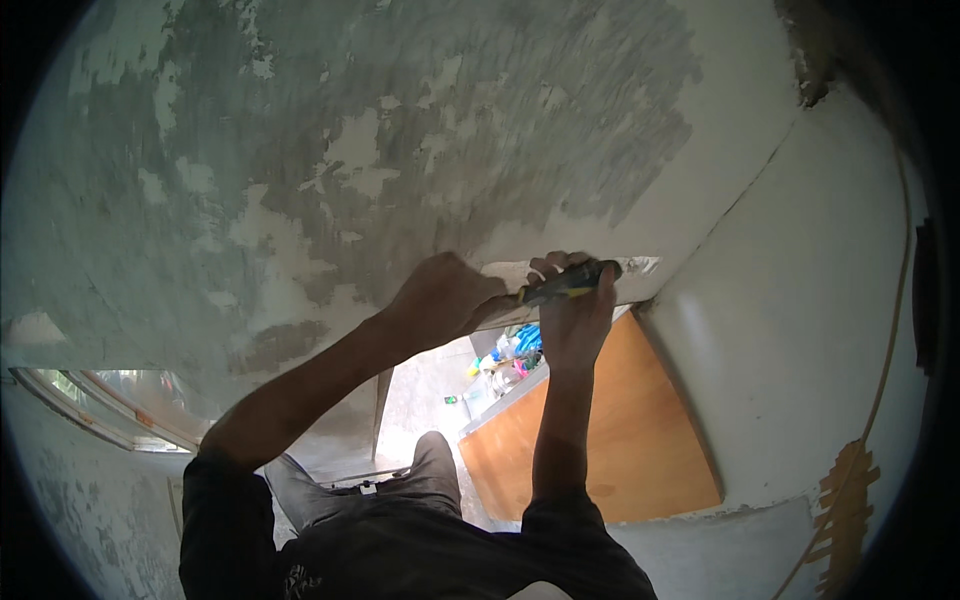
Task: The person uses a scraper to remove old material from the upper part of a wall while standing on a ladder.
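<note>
My right hand (576, 322) is wrapped around a dark hand tool with yellow parts (571, 285), its thumb along the right end. The exact kind of tool cannot be told through the blur. At the narrower left end of the tool is my left hand (450, 300), with fingers curled; whether they grip the tool is unclear. Both hands are in front of a pale edge strip (645, 277) along the bottom of a plastered wall (480, 165), whose surface has patchy grey and whitish areas.
An orange-brown wooden panel (645, 427) stands below my right hand. Beside it lie bottles and colourful plastic items (510, 364). A window (142, 405) is at the left. A cable (896, 300) runs down the right wall, past a brown patch (847, 502). A crack (750, 184) follows the wall corner.
</note>
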`<move>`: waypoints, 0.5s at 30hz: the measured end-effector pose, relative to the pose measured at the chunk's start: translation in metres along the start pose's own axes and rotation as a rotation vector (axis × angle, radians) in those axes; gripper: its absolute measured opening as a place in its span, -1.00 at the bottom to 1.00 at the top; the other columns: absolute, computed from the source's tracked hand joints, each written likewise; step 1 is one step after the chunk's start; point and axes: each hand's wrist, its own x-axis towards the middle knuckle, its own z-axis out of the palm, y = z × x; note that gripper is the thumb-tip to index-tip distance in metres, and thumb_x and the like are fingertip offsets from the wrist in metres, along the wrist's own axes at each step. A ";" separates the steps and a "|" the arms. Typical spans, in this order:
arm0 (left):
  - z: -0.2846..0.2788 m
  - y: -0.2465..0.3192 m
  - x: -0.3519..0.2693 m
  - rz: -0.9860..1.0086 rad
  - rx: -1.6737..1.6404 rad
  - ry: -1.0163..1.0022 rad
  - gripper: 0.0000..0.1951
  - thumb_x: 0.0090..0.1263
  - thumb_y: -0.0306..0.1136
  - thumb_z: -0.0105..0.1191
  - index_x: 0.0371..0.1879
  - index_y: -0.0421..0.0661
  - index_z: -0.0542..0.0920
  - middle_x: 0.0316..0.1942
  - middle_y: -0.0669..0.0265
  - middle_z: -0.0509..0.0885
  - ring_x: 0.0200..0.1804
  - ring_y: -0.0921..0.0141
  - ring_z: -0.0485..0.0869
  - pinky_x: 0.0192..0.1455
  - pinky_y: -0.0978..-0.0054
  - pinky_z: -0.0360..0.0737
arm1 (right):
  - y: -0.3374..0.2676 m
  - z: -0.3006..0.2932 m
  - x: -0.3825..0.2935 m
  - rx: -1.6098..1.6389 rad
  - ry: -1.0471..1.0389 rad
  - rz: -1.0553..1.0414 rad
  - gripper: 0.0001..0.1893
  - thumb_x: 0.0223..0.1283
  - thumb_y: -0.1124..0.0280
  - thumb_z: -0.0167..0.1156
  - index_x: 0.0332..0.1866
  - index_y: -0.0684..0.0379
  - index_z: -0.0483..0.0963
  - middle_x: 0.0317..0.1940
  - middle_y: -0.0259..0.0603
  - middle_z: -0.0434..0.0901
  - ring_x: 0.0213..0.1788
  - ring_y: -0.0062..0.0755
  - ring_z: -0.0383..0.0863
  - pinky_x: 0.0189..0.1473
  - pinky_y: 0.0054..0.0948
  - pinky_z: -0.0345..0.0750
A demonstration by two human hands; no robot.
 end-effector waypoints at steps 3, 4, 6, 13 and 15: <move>-0.014 0.001 0.020 -0.037 0.039 -0.139 -0.81 0.29 -0.15 0.16 -0.30 0.04 0.70 -0.42 0.27 0.69 -0.27 0.25 0.66 -0.05 0.24 0.50 | -0.022 0.011 0.028 0.061 -0.279 -0.081 -0.64 0.39 0.00 -0.03 -0.28 0.11 0.41 -0.47 -0.29 0.45 -0.55 -0.44 0.40 -0.55 -0.43 0.40; -0.019 -0.001 0.027 0.071 -0.005 -0.071 -0.81 0.29 -0.14 0.17 -0.26 0.05 0.70 -0.30 0.28 0.71 -0.18 0.26 0.66 0.05 0.26 0.49 | -0.036 0.018 0.038 0.117 -0.221 -0.075 -0.62 0.37 -0.03 -0.03 -0.37 0.07 0.39 -0.55 -0.33 0.39 -0.69 -0.52 0.28 -0.72 -0.51 0.29; -0.043 -0.011 0.036 0.214 0.116 0.148 -0.84 0.30 -0.21 0.18 -0.24 0.04 0.69 -0.16 0.34 0.71 -0.07 0.30 0.63 0.13 0.31 0.47 | -0.052 0.039 0.062 0.055 -0.146 -0.320 -0.54 0.36 -0.11 -0.06 -0.52 0.03 0.31 -0.70 -0.39 0.30 -0.82 -0.63 0.06 -0.85 -0.61 0.01; -0.121 -0.037 0.060 0.422 0.029 0.446 -0.92 0.25 -0.41 0.24 -0.41 -0.13 0.64 -0.55 0.30 0.62 -0.54 0.40 0.57 -0.48 0.42 0.44 | -0.050 0.049 0.120 -0.049 -0.143 -0.421 -0.45 0.41 -0.18 -0.19 -0.53 0.09 0.22 -0.84 -0.35 0.11 -0.88 -0.58 0.03 -0.86 -0.57 0.02; -0.125 -0.041 0.056 0.420 0.034 0.387 -0.92 0.24 -0.42 0.25 -0.43 -0.12 0.63 -0.56 0.31 0.61 -0.54 0.41 0.57 -0.48 0.43 0.45 | -0.037 0.039 0.124 -0.090 -0.179 -0.445 -0.44 0.40 -0.19 -0.19 -0.53 0.09 0.22 -0.84 -0.34 0.12 -0.88 -0.57 0.03 -0.86 -0.57 0.02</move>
